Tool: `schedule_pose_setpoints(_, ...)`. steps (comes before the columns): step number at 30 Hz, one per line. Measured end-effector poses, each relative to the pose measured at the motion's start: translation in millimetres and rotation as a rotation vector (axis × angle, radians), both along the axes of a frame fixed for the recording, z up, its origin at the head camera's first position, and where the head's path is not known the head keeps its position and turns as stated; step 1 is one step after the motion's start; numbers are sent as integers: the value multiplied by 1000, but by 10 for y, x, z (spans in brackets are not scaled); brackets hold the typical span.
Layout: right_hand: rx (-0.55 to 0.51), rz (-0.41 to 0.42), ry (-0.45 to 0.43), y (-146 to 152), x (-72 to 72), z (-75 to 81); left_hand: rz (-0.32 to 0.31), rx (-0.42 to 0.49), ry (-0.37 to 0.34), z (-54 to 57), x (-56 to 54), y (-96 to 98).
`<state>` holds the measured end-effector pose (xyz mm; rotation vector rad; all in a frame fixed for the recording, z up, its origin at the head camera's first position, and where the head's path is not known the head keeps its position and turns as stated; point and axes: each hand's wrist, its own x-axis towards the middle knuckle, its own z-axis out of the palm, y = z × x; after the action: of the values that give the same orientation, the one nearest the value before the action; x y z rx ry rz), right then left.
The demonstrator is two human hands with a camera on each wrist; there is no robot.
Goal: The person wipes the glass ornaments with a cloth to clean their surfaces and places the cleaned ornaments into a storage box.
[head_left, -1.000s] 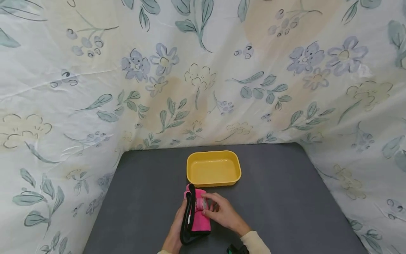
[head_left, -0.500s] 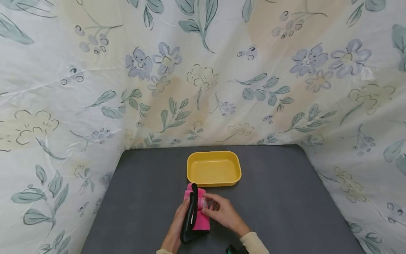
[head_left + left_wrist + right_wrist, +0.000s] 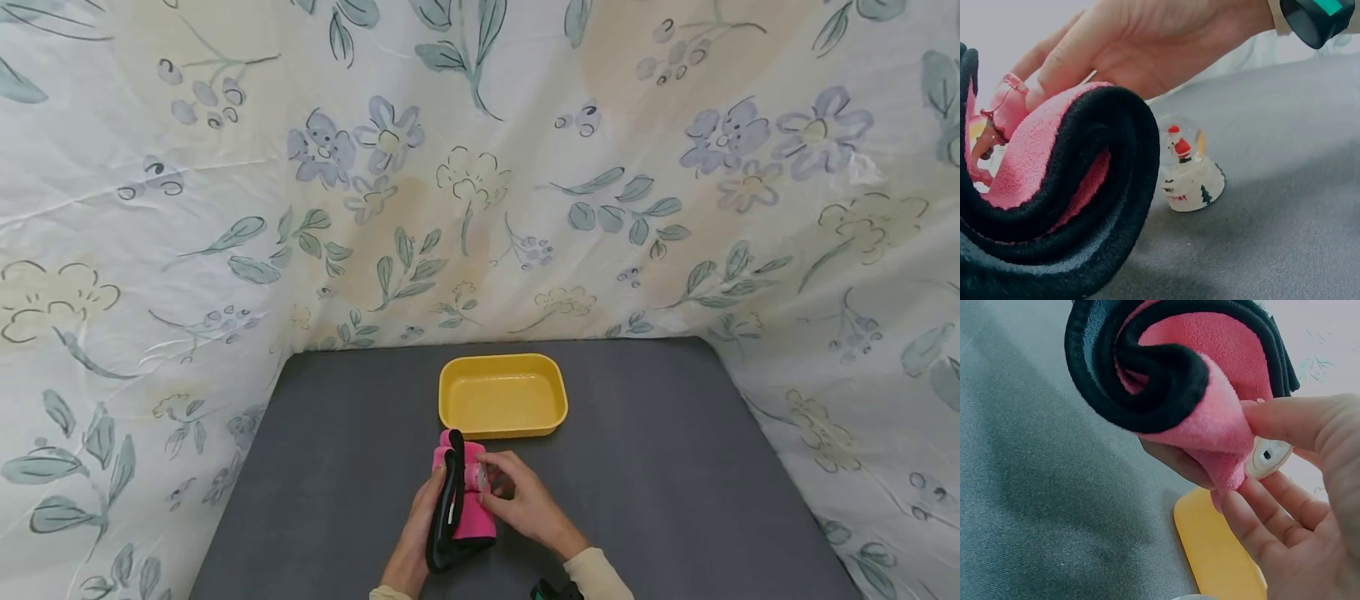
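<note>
A thick pink cloth with black edging (image 3: 474,521) is folded over in my left hand (image 3: 408,537), which grips it from the left. My right hand (image 3: 536,504) pinches a small pink ornament (image 3: 1009,106) lying against the cloth's pink side. In the right wrist view, the ornament's round white underside (image 3: 1268,456) has a small black switch on it. The folds partly hide the rest of the ornament. Under my right hand in the left wrist view, a snow globe (image 3: 1191,181) with a Santa figure and a white base stands upright on the grey surface.
Just beyond the cloth sits a shallow yellow tray (image 3: 502,436) on the dark grey table (image 3: 360,433). Flower-printed fabric (image 3: 480,233) hangs around the back and both sides of the table.
The upper black-edged fold of the cloth has tipped slightly to the right, over the pink side. My right hand keeps its hold on the ornament, almost in the same place.
</note>
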<state>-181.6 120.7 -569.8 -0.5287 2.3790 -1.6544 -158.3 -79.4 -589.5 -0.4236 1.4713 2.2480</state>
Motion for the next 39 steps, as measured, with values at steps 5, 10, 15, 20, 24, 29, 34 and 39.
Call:
schedule_pose_setpoints(5, 7, -39, 2, -2, 4, 11, -5, -16, -5, 13, 4, -1)
schedule_pose_setpoints(10, 23, -56, -26, -4, 13, 29, -9, -19, 6, 14, 13, -6)
schedule_pose_setpoints(15, 62, -75, -38, -21, 16, 30, -2, -17, 15, 16, 13, -14)
schedule_pose_setpoints(20, 73, -95, -52, -38, 20, 24, 0, -18, 22, 25, 8, -19)
schedule_pose_setpoints(24, 70, -109, -64, -47, 20, 39, -5, 8, 39, 36, 5, -18)
schedule_pose_setpoints(29, 51, -127, -97, -58, 12, 53, -8, 17, 73, 50, -5, -17)
schedule_pose_setpoints(34, 50, -148, -115, -58, 14, 44, -10, 6, 81, 45, -10, -8)
schedule_pose_setpoints(39, 50, -171, -125, -60, 23, 51, -14, 10, 71, 44, -8, -4)
